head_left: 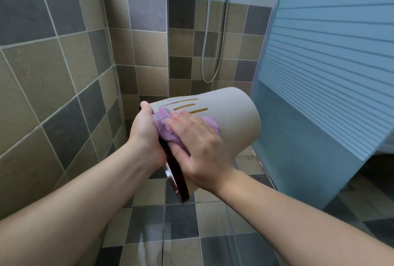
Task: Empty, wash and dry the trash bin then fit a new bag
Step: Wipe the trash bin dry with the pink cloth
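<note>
- Left hand [147, 137], grip clamped on the rim of the trash bin [234, 125], fingers curled over the edge.
- Right hand [198, 148], grip apart: fingers straight, pressed flat on a purple cloth [168, 131] against the bin's side.
- Beige bin held in mid-air on its side above the tiled floor [181, 223], base pointing away, dark rim ring [179, 180] toward the camera, three slots along the upper side.
- Behind: tiled wall [64, 63], shower hose [215, 52], frosted glass screen [319, 73] to the right.
</note>
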